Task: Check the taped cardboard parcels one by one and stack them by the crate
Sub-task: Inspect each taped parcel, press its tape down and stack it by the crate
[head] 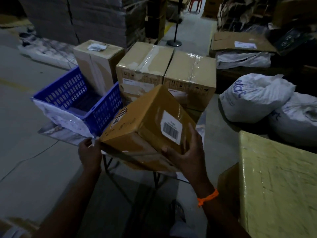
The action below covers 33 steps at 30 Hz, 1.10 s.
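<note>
I hold the parcel point(145, 121) tilted above the desk point(51, 132), at 4 o'clock from the crate point(77, 98). My left hand point(90, 152) keeps a pinching grip on its near-left corner. My right hand point(187, 152) clasps the near-right corner beside the barcode label point(171, 129). The long axis seems to run 7 to 1 o'clock, far end raised, label upward. I'd turn it slowly, supporting both corners, to check each taped seam.
</note>
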Each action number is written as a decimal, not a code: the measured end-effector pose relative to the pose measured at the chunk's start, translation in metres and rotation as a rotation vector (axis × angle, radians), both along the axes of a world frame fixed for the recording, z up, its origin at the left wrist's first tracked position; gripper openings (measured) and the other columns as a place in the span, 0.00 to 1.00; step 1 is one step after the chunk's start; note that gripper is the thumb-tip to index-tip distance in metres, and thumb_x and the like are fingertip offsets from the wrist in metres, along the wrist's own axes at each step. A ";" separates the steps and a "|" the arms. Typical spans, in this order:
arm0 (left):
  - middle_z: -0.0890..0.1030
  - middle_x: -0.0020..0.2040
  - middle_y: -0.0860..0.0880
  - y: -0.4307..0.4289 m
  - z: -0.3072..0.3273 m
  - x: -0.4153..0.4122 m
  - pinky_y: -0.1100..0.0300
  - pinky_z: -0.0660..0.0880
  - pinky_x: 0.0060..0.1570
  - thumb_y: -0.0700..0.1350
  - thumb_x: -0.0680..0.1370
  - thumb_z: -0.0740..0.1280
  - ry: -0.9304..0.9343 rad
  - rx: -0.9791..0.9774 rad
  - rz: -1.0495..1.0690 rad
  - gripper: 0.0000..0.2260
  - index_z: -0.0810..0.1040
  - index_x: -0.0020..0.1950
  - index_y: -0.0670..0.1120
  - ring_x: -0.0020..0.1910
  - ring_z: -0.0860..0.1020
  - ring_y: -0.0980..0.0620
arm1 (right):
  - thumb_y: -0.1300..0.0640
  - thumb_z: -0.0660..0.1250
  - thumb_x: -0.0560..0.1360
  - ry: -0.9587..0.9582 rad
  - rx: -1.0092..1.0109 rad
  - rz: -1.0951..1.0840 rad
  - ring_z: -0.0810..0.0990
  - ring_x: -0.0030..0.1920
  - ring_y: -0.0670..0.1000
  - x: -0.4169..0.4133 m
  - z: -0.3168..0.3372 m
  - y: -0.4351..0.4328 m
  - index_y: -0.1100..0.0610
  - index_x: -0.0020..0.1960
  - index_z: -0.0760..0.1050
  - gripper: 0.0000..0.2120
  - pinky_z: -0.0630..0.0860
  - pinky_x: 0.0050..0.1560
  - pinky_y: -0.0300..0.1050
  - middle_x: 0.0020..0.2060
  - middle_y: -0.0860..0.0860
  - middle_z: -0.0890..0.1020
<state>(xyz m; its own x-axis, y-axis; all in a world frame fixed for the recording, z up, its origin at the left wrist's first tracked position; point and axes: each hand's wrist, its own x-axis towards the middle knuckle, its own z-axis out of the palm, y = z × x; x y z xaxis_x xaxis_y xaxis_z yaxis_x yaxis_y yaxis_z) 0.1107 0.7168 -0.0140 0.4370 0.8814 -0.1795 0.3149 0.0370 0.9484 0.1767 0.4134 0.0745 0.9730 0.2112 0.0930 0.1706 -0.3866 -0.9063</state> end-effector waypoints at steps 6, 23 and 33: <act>0.77 0.63 0.50 -0.044 0.071 -0.006 0.54 0.75 0.56 0.61 0.80 0.63 -0.223 0.465 -0.422 0.18 0.74 0.67 0.55 0.62 0.76 0.51 | 0.14 0.60 0.55 -0.011 -0.290 0.165 0.44 0.83 0.51 0.025 -0.001 0.034 0.44 0.84 0.50 0.65 0.45 0.78 0.54 0.84 0.50 0.48; 0.79 0.62 0.61 0.003 0.082 -0.020 0.51 0.75 0.63 0.63 0.78 0.66 -0.263 0.058 -0.238 0.15 0.75 0.65 0.64 0.63 0.77 0.59 | 0.37 0.78 0.69 0.093 0.255 0.132 0.67 0.76 0.44 -0.004 -0.026 0.083 0.41 0.82 0.55 0.49 0.75 0.70 0.51 0.77 0.40 0.65; 0.76 0.53 0.77 -0.024 0.119 -0.033 0.69 0.71 0.51 0.60 0.78 0.68 -0.286 0.133 -0.339 0.20 0.69 0.68 0.61 0.53 0.74 0.78 | 0.22 0.70 0.64 0.097 0.355 0.121 0.72 0.67 0.30 -0.029 0.001 0.079 0.37 0.82 0.53 0.53 0.72 0.65 0.38 0.65 0.21 0.70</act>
